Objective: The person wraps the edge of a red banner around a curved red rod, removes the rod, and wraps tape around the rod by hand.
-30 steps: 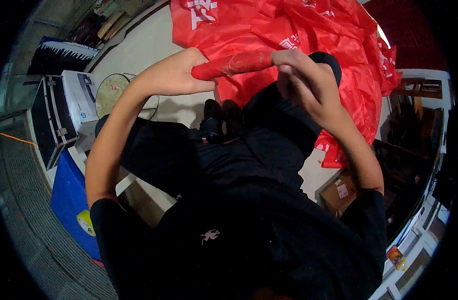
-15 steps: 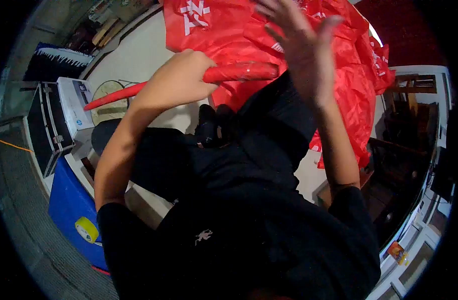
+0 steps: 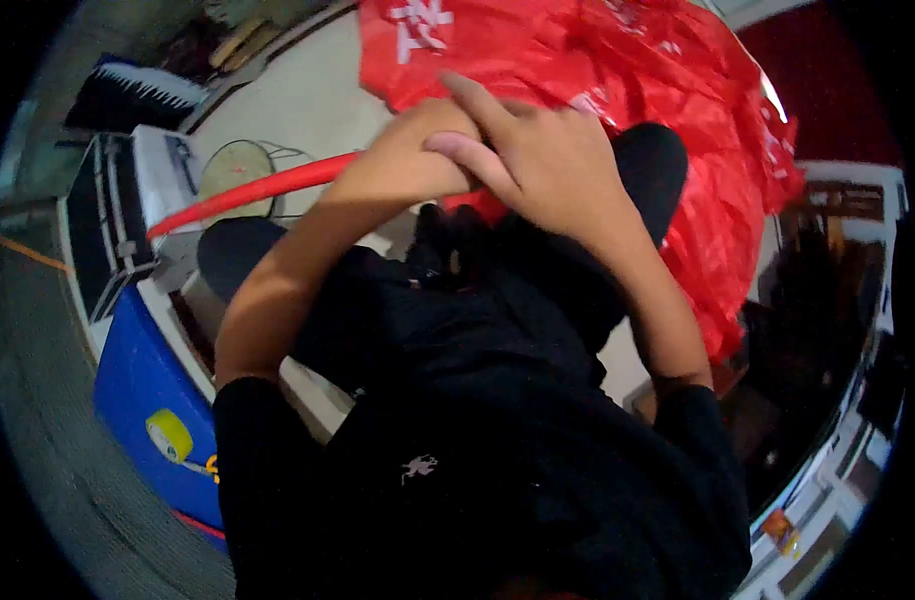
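Observation:
A long, thin roll of red plastic [image 3: 268,188] tapers toward the left, above my left knee. My left hand [image 3: 428,150] is closed around its thicker part. Across the left hand lies my right hand [image 3: 558,165], back up, its thumb and forefinger stretched apart over the left knuckles. The other right fingers are mostly out of sight, and the thick end of the roll is hidden beneath the hands. Beyond them spreads a large crumpled red plastic sheet [image 3: 718,230] with white printed characters.
At the left stand a black case with metal edges [image 3: 118,210] and a white box [image 3: 166,165]. A yellow tape roll [image 3: 170,435] sits on a blue surface [image 3: 143,385]. A round object [image 3: 240,172] rests on the pale floor [image 3: 298,95]. Dark furniture stands at the right.
My right hand has come down and left, from raised and spread above the sheet to lying over my left hand. The roll's thick end, visible before, is now covered.

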{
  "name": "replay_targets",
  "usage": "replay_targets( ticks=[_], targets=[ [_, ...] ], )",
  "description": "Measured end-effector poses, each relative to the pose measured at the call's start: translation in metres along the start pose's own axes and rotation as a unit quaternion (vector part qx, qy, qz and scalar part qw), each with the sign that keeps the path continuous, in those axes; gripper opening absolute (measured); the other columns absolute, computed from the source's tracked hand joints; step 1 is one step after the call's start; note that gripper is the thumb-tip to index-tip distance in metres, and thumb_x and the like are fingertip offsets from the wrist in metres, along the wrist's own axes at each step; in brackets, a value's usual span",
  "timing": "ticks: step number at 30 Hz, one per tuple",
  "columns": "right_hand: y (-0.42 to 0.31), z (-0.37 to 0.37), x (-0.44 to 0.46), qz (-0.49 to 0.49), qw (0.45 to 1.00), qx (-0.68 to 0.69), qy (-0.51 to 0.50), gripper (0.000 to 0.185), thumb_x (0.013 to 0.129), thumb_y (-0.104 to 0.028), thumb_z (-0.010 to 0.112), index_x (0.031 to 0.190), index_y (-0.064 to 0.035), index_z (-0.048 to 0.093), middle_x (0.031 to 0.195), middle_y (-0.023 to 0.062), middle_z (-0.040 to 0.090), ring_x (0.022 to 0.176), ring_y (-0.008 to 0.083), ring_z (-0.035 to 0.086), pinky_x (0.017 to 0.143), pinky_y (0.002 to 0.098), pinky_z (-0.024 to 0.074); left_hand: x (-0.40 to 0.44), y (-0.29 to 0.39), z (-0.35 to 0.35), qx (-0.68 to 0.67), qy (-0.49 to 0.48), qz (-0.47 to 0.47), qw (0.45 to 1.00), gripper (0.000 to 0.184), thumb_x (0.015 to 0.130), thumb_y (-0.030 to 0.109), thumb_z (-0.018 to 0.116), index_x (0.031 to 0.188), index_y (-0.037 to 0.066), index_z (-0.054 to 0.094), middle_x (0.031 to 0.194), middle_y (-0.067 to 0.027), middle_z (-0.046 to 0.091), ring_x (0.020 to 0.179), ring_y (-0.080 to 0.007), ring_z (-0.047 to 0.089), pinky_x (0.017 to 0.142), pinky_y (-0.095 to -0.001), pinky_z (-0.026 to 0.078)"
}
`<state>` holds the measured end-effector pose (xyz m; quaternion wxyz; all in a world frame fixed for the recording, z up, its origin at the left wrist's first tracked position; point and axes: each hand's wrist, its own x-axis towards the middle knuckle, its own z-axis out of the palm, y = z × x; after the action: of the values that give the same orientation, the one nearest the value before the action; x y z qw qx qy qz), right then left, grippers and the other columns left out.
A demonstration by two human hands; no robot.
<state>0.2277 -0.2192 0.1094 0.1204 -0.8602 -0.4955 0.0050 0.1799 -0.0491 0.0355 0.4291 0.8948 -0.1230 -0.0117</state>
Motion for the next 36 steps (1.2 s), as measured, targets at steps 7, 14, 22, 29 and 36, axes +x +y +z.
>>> replay_targets(
  ticks=[7, 14, 22, 29, 36],
  targets=[
    [0.032, 0.01, 0.002, -0.076, 0.985, 0.107, -0.115, 0.065, 0.089, -0.042, 0.065, 0.14, -0.01, 0.04, 0.074, 0.0193, 0.066, 0.072, 0.0385, 0.067, 0.066, 0.0467, 0.0513, 0.007, 0.027, -0.018, 0.202, -0.102, -0.141, 0.964, 0.021, 0.068, 0.017, 0.066, 0.082, 0.001, 0.069, 0.082, -0.0238, 0.066, 0.078, -0.0409, 0.066, 0.069, -0.048, 0.053],
    [0.121, 0.006, 0.002, -0.065, 0.985, -0.153, -0.042, 0.023, 0.08, -0.018, 0.066, 0.099, -0.0105, 0.057, 0.074, 0.0139, 0.066, 0.07, 0.0368, 0.066, 0.059, 0.0488, 0.0514, -0.035, -0.01, -0.052, 0.099, -0.054, -0.124, 0.986, 0.037, 0.076, 0.031, 0.072, 0.073, -0.005, 0.064, 0.059, -0.02, 0.059, 0.054, -0.0313, 0.061, 0.054, -0.0429, 0.048],
    [0.149, -0.002, 0.019, -0.178, 0.966, -0.152, 0.11, 0.021, 0.075, -0.009, 0.068, 0.093, -0.007, 0.058, 0.085, 0.0124, 0.065, 0.082, 0.0329, 0.065, 0.068, 0.0437, 0.0509, -0.07, -0.009, -0.076, -0.186, -0.219, -0.35, 0.892, 0.042, 0.085, 0.034, 0.072, 0.061, 0.008, 0.05, 0.046, 0.0016, 0.044, 0.034, -0.0095, 0.041, 0.033, -0.0272, 0.031],
    [0.139, -0.005, 0.044, -0.258, 0.938, -0.173, 0.152, 0.026, 0.078, -0.02, 0.07, 0.102, -0.0093, 0.064, 0.086, 0.0129, 0.067, 0.08, 0.0335, 0.066, 0.072, 0.0453, 0.0527, -0.084, -0.002, -0.05, -0.346, -0.28, -0.393, 0.805, 0.037, 0.088, 0.03, 0.068, 0.065, 0.007, 0.049, 0.047, 0.0007, 0.04, 0.038, -0.0115, 0.042, 0.036, -0.0298, 0.035],
    [0.06, 0.014, 0.036, -0.171, 0.945, 0.094, -0.264, 0.031, 0.078, -0.027, 0.074, 0.092, -0.0032, 0.06, 0.07, 0.019, 0.062, 0.072, 0.0365, 0.064, 0.065, 0.0464, 0.0491, -0.085, 0.032, -0.026, 0.295, -0.009, -0.163, 0.941, 0.033, 0.086, 0.035, 0.069, 0.086, 0.002, 0.065, 0.064, -0.0152, 0.06, 0.063, -0.0328, 0.061, 0.066, -0.0405, 0.051]
  ],
)
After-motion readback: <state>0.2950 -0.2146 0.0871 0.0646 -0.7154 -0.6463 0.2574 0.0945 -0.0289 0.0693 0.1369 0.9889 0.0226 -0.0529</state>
